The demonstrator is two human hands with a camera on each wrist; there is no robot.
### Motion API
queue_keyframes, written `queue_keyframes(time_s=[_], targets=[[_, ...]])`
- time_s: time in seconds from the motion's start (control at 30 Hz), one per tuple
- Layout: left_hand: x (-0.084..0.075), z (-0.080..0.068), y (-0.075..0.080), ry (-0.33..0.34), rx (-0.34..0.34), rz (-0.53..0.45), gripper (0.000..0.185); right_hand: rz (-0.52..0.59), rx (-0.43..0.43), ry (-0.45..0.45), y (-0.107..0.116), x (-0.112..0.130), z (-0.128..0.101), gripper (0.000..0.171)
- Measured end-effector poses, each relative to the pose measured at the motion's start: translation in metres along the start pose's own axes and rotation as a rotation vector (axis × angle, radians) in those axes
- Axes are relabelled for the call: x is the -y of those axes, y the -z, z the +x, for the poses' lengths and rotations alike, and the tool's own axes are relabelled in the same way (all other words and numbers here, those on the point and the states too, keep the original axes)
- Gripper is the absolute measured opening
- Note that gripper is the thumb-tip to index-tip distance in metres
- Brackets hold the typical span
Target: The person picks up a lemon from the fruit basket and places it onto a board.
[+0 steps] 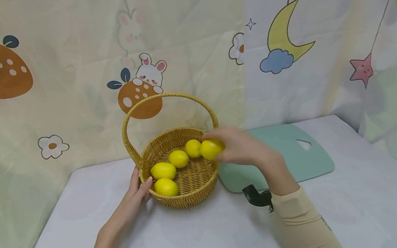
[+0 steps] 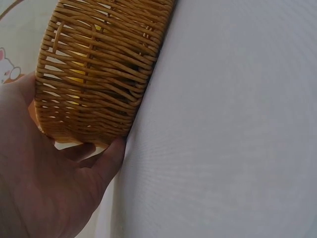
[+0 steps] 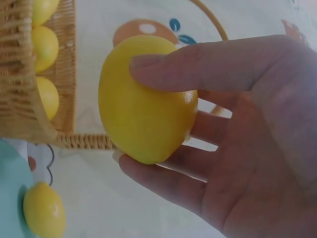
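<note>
From the head view, the right hand [image 1: 240, 147] holds a lemon [image 1: 211, 148] over the basket [image 1: 190, 187] rim, above the surface [image 1: 202, 238]. The left wrist view shows the left hand [image 2: 49, 193] with relaxed fingers resting against the basket's wall. The right wrist view shows thumb and fingers [image 3: 163, 181] pinching the lemon.

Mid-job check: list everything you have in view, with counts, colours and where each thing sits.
basket: one, tan wicker with hoop handle, table centre
lemons in basket: four, yellow, on the basket floor
held lemon: one, yellow, over the basket's right rim
lemon on board: one, yellow, seen only in the right wrist view
cutting board: one, teal, flat, right of the basket
table: one, white
backdrop cloth: pale, printed with rabbits, moon and stars, behind the table
wrist mounts: two, black, one at each wrist
left hand: rests against the basket's left wall
right hand: grips the held lemon
</note>
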State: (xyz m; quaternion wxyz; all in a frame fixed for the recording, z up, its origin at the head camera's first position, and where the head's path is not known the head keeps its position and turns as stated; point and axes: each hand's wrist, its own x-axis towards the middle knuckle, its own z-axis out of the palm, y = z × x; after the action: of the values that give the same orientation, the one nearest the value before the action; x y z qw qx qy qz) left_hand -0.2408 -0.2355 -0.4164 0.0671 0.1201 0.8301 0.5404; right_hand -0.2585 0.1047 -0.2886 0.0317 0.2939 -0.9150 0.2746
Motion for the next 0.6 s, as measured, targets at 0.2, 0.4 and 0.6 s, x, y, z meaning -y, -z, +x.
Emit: queue_keyframes(time_s=[0.2, 0.4, 0.6], targets=[[-0.001, -0.001, 0.000, 0.011, -0.002, 0.010, 0.073, 0.034, 0.001, -0.042, 0.007, -0.009, -0.005, 0.057], [-0.001, -0.002, 0.000, 0.004, -0.004, 0.010, 0.071, 0.043, 0.014, -0.063, 0.015, -0.020, -0.009, 0.054], [-0.001, 0.000, 0.000, 0.001, -0.004, 0.008, 0.071, 0.024, 0.020, -0.099, 0.019, -0.035, -0.012, 0.057]])
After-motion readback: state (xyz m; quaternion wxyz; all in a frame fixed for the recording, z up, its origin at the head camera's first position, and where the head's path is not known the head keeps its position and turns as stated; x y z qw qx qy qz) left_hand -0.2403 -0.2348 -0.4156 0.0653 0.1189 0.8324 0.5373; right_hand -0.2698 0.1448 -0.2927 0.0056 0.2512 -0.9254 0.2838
